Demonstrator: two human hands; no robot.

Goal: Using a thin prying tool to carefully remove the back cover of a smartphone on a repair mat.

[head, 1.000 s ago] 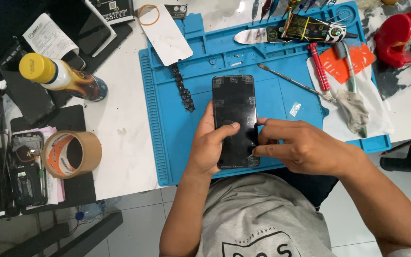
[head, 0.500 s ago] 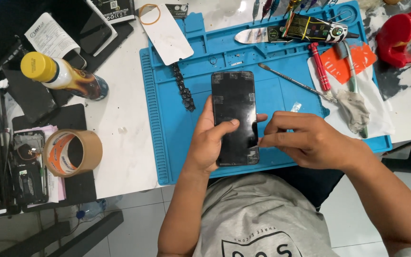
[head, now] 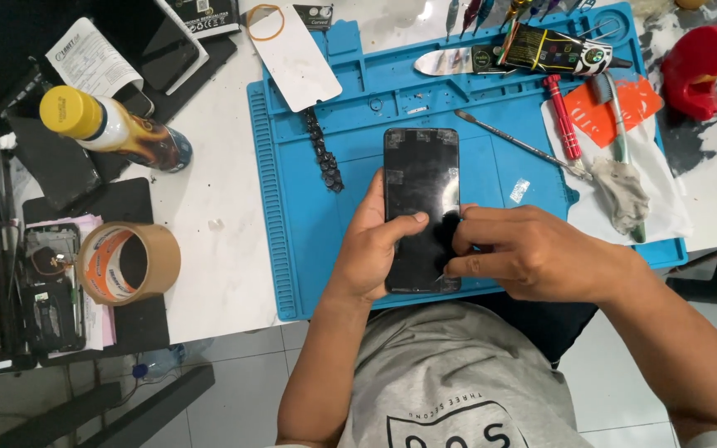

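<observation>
Black smartphone [head: 421,207] on blue mat [head: 309,224], left hand [head: 371,249] grip clasping its lower left edge, right hand [head: 524,253] grip pinching lower right; judged light, rigid, slick, fragile glass—hold by side edges.

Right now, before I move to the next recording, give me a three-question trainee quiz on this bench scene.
1. True or false: the left hand grips the black phone from its left edge.
2. Which lies left of the blue mat? A) red screwdriver B) brown tape roll C) metal spudger
3. Fill in: the right hand has its fingertips on the phone's ____ half.

Key: 1 true; 2 B; 3 lower.
</observation>
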